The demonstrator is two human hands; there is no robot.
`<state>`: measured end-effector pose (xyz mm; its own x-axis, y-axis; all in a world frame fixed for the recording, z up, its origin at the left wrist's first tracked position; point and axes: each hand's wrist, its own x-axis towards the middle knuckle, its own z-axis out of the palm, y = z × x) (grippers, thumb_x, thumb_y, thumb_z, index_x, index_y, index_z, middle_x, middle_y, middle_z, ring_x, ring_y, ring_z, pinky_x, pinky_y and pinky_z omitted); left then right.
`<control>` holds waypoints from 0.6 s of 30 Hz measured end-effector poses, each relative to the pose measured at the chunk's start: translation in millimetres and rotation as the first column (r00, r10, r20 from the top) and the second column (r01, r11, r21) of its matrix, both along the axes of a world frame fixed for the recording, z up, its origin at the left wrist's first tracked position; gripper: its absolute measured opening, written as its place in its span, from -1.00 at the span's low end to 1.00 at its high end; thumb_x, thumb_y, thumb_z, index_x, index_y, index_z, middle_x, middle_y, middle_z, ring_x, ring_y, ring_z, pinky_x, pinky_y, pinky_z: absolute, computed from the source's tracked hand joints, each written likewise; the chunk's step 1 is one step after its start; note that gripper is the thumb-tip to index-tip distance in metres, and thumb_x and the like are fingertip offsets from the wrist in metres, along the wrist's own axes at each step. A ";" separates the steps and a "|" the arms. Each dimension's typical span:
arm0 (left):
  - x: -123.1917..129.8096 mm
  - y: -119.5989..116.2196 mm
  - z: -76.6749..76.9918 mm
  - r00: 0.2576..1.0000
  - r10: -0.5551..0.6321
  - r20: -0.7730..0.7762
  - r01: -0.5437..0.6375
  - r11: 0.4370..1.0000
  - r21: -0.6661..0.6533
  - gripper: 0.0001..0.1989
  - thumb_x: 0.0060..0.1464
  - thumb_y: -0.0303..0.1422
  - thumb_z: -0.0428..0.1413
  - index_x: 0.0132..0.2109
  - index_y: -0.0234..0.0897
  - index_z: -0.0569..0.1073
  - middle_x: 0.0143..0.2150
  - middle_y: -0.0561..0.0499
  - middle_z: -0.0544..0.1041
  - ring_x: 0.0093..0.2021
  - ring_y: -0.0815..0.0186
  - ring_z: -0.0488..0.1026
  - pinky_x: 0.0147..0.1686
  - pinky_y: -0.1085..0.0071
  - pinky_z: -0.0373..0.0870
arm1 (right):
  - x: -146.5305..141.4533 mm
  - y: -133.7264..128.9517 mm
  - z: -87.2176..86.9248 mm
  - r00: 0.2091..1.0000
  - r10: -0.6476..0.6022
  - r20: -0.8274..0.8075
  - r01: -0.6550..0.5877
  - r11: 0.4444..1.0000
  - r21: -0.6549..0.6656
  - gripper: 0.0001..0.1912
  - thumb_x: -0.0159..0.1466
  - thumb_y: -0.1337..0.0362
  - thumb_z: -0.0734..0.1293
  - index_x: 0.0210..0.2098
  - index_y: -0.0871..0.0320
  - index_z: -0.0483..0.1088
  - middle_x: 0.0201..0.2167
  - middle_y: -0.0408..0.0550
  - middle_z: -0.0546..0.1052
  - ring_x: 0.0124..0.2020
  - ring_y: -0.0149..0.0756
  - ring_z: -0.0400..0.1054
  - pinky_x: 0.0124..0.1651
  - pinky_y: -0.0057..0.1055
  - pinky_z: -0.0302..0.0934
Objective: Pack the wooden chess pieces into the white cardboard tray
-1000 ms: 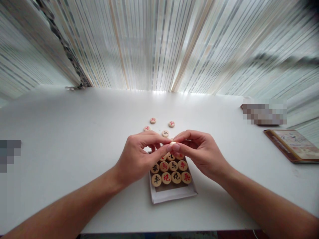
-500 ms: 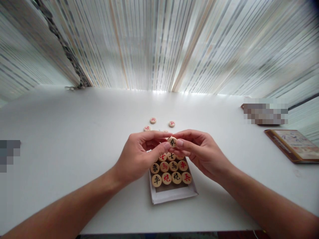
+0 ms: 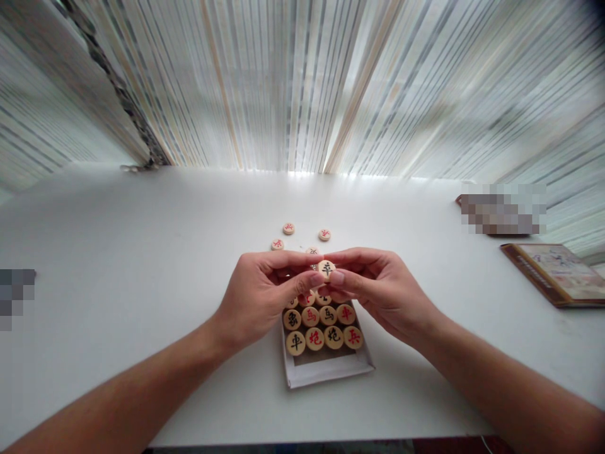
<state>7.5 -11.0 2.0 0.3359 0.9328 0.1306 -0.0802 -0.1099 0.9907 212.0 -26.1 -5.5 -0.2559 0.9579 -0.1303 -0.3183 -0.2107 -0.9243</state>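
Between the fingertips of both hands is a round wooden Chinese chess piece (image 3: pixel 326 270) with a black character facing me. My left hand (image 3: pixel 269 287) pinches it from the left, thumb and fingers closed. From the right, my right hand (image 3: pixel 378 280) grips the same piece with its thumb on the face. Below the hands lies a shallow white box (image 3: pixel 331 373) holding rows of pieces with red and black characters, among them a red piece (image 3: pixel 352 337) at the near right corner. The hands hide the box's far part.
Beyond the hands, loose pieces lie on the white table (image 3: pixel 165 252), including red-marked ones (image 3: pixel 288 228) (image 3: pixel 324 234). A brown-edged booklet or box (image 3: pixel 562 271) rests at the right, near a blurred item (image 3: pixel 501 214). A striped curtain (image 3: pixel 265 82) hangs behind.
The held piece has turned slightly, so its character stands more upright. Both hands stay nearly in place above the box, and another loose piece shows just beyond them.
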 end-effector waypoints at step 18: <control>-2.0 -4.6 -3.2 0.971 0.035 -0.236 0.076 0.892 0.446 -0.74 0.21 -0.53 0.34 0.02 -0.21 0.74 -0.13 -0.06 0.78 -0.23 0.30 0.70 -0.22 0.47 0.66 | 0.2 -2.9 -0.3 0.997 -0.055 0.059 0.051 0.996 0.072 -0.73 0.00 0.26 0.75 -0.37 0.15 0.69 -0.44 -0.05 0.70 -0.47 -0.37 0.56 -0.40 -0.48 0.47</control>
